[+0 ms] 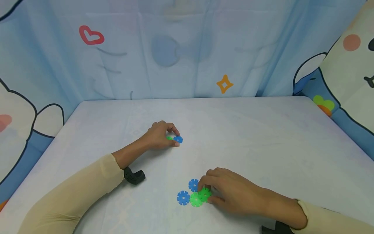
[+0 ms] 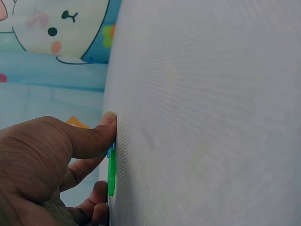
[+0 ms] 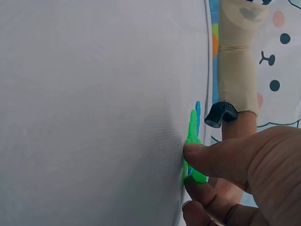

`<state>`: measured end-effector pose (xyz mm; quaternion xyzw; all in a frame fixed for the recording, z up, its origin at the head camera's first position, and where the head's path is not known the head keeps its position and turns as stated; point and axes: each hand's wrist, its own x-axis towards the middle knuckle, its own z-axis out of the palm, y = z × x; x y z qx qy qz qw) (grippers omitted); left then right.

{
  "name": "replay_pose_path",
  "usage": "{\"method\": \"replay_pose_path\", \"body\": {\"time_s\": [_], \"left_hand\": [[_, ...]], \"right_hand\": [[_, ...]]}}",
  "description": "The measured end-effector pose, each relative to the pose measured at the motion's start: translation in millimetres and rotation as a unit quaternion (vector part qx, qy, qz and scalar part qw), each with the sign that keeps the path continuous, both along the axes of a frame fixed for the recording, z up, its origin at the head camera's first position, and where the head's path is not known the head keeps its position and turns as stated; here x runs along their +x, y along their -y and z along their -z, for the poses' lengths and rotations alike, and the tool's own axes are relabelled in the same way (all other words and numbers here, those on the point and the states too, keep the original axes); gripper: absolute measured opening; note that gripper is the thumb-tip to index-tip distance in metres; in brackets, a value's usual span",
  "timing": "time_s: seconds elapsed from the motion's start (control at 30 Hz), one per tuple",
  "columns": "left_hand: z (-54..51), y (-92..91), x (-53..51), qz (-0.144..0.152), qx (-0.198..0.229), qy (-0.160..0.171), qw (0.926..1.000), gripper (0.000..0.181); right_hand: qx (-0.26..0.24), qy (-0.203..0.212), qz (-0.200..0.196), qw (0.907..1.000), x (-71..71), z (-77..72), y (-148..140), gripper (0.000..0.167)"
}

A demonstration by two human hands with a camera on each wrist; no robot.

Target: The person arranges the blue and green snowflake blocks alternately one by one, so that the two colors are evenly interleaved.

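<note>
Toward the middle of the table, my left hand (image 1: 160,136) has thumb and forefinger at opposite edges of a blue notched plastic disc (image 1: 178,139), pinching it at the tabletop. A green disc (image 1: 169,137) lies under that hand, seen edge-on in the left wrist view as a green strip (image 2: 112,173). Nearer the front, my right hand (image 1: 230,191) pinches a green notched disc (image 1: 205,194) between thumb and fingers. That disc overlaps a lighter green disc (image 1: 196,199). Two blue discs, one at the left (image 1: 183,197) and one behind (image 1: 193,185), lie beside them.
A white cloth covers the table (image 1: 277,136). Behind it hangs a light blue printed curtain (image 1: 181,58), with cartoon figures at both sides. Each wrist carries a black strap-on device, the left one (image 1: 135,176) hanging below the sleeve.
</note>
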<state>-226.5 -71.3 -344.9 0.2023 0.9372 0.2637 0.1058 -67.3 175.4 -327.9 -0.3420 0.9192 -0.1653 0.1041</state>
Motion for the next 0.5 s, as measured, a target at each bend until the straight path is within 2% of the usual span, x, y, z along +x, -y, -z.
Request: {"method": "replay_pose_path", "body": {"time_s": [0.23,0.5], "left_hand": [[0.0,-0.8,-1.0,-0.003,-0.004,0.001,1.0000,0.029],[0.7,-0.1,-1.2,-0.007,-0.005,0.004,1.0000,0.030]], "right_hand": [[0.000,0.003,-0.003,1.0000,-0.5,-0.5,-2.2,0.033],[-0.003,0.025,0.002,0.9997,-2.2,-1.4,-3.6,0.042]]}}
